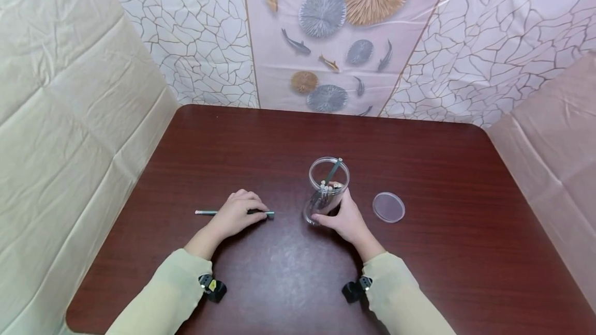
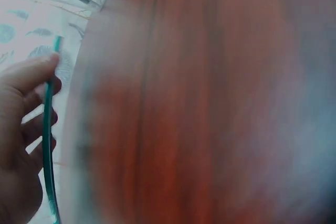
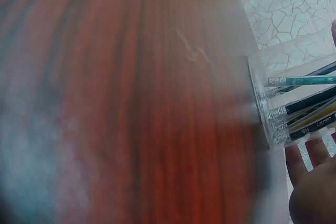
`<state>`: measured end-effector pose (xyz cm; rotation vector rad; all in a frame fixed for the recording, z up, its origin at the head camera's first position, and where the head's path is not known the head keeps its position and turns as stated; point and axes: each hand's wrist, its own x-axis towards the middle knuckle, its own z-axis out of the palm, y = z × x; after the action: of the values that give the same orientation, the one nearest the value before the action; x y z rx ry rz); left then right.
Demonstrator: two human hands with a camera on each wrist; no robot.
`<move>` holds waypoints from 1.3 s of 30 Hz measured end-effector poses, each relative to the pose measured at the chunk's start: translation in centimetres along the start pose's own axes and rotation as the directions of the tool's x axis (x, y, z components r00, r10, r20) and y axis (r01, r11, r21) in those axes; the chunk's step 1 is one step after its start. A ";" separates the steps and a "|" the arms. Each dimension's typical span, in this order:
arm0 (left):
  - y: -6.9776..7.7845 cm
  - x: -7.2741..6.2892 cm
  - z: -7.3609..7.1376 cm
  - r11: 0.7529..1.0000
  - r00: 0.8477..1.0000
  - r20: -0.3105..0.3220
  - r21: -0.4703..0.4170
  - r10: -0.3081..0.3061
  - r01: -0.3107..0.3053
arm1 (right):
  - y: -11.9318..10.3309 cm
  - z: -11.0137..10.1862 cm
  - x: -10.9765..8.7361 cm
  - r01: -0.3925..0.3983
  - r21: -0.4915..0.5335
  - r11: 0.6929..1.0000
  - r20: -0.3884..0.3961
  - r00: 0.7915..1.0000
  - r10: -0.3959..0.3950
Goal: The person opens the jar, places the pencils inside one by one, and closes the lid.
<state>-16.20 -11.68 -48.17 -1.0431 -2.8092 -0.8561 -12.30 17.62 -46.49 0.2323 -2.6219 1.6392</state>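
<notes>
My left hand [image 1: 238, 214] pinches a slim teal pencil [image 2: 48, 145] between thumb and fingers. The pencil lies crosswise, low over or on the table, its pale end sticking out on the left in the head view. With my right hand [image 1: 348, 219] I grip the lower part of a clear jar [image 1: 310, 174] from its right side. Several pencils [image 3: 310, 109] stand inside, and one dark green pencil [image 1: 333, 169] leans up to the rim. The jar has no lid on and appears slightly tilted. My right fingers behind it are partly hidden.
A round clear lid [image 1: 388, 207] lies flat on the dark red wooden table [image 1: 447, 262], right of the jar. Patterned cloth [image 1: 200, 40] hangs behind the far edge, and pale fabric walls [image 1: 84, 97] stand at both sides.
</notes>
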 end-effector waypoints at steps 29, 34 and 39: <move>5.7 2.6 -5.6 0.793 0.870 -0.369 -0.608 -0.326 0.039 | 2.1 0.3 0.4 0.045 0.006 0.999 -0.015 0.999 -0.045; 6.3 3.0 -5.8 0.755 0.841 -0.431 -0.655 -0.328 -0.041 | 2.1 0.3 0.4 0.058 0.025 0.998 -0.013 0.998 -0.057; 6.6 3.2 -6.0 0.726 0.813 -0.481 -0.679 -0.328 -0.108 | 2.0 0.2 0.4 0.056 0.031 0.998 -0.014 0.998 -0.055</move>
<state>-15.63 -8.65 -39.18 -0.4633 -2.0489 -1.9377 -12.97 18.23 -48.33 0.2916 -2.5577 1.6589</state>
